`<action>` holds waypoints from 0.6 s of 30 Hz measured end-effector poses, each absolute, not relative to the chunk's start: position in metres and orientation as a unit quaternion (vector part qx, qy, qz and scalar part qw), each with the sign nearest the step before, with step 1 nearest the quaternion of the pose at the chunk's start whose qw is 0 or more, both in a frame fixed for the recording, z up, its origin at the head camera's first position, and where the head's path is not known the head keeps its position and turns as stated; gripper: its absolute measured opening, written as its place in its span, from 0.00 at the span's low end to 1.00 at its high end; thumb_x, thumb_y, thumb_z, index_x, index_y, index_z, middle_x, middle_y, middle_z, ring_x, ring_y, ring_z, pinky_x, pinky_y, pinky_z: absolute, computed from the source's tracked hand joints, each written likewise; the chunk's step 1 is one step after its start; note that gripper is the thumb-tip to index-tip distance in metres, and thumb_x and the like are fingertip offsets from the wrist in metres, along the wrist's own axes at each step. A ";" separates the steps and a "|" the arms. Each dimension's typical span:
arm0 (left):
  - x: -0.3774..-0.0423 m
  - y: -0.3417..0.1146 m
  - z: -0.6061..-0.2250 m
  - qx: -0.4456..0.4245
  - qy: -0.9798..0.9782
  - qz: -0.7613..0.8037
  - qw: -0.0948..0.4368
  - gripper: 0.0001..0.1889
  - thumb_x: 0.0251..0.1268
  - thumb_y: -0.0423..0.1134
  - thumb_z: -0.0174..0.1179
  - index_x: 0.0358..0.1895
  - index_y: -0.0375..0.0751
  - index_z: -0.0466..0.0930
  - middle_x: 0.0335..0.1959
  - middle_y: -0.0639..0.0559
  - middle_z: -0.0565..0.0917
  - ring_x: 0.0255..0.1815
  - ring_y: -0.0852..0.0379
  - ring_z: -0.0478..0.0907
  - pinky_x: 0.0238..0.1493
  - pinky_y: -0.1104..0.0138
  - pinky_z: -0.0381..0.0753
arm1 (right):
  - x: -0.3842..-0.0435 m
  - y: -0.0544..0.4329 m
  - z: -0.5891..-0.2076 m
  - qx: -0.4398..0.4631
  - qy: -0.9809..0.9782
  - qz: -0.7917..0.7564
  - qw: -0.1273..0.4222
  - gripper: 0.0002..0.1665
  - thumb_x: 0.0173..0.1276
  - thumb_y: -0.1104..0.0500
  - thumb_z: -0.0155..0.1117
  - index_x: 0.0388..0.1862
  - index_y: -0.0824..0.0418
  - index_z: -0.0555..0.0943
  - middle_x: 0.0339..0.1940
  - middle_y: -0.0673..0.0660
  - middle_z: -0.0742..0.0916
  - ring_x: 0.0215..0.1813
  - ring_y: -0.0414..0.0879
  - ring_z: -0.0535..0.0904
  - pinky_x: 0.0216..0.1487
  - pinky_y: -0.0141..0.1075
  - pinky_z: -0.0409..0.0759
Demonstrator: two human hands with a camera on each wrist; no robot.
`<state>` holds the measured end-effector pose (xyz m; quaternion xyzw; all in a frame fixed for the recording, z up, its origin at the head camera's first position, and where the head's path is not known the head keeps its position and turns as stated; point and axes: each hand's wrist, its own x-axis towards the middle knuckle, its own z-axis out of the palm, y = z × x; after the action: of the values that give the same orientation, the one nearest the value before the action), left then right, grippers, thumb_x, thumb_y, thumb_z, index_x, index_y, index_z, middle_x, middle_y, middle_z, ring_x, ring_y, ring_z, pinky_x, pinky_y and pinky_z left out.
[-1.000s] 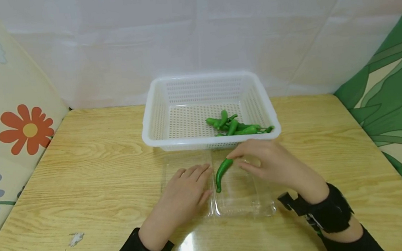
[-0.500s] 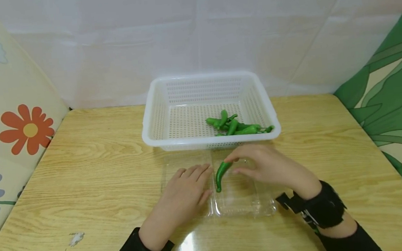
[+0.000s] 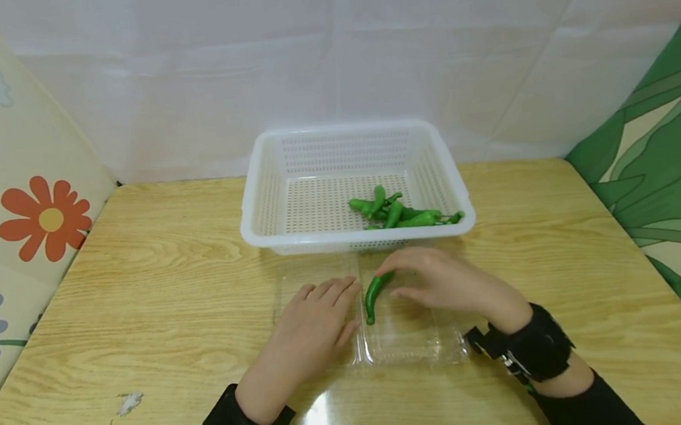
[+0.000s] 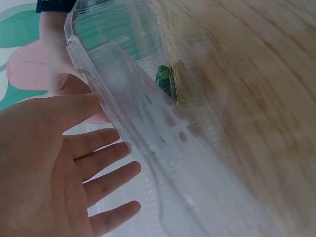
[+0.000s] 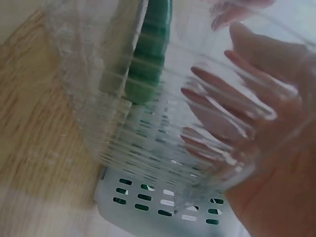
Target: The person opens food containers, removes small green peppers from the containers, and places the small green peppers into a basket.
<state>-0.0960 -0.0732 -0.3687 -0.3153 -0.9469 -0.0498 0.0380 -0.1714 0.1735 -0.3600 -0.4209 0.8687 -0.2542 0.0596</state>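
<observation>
One curved green chili pepper lies in the clear plastic container, along the right side of its middle ridge. My right hand is over the container's right half, its fingers loosely bent and a fingertip overlapping the pepper's upper end in the head view. Through the clear wall in the right wrist view, the fingers show spread beside the pepper, with a gap between. My left hand lies over the container's left half; in the left wrist view its fingers are straight, near the clear rim.
Behind the container stands a white perforated basket with several green peppers heaped at its front right. The wooden table ends at a white cloth backdrop. Patterned panels flank both sides.
My right hand has shifted a little left and toward me above the container, away from the basket. The pepper and the left hand keep their places.
</observation>
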 end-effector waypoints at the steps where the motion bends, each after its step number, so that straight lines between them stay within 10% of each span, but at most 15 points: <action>1: -0.096 -0.073 -0.369 -0.315 -0.947 -0.049 0.038 0.30 0.74 0.54 0.54 0.71 0.42 0.68 0.70 0.48 0.72 0.67 0.50 0.71 0.64 0.56 0.73 | -0.172 0.173 -0.361 -0.421 0.869 -0.252 0.059 0.24 0.58 0.63 0.75 0.55 0.58 0.83 0.53 0.52 0.86 0.55 0.48 0.81 0.59 0.47 0.79; 18: -0.096 -0.072 -0.370 -0.315 -0.947 -0.053 0.036 0.29 0.74 0.54 0.54 0.71 0.42 0.69 0.70 0.49 0.72 0.66 0.51 0.72 0.65 0.56 0.72 | -0.173 0.167 -0.373 -0.402 0.889 -0.206 0.073 0.26 0.58 0.63 0.75 0.58 0.59 0.82 0.55 0.54 0.85 0.58 0.51 0.79 0.62 0.49 0.77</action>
<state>-0.0963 -0.0724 -0.3696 -0.3147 -0.9470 -0.0532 0.0357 -0.1730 0.1666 -0.3734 -0.4024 0.8889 -0.2063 0.0728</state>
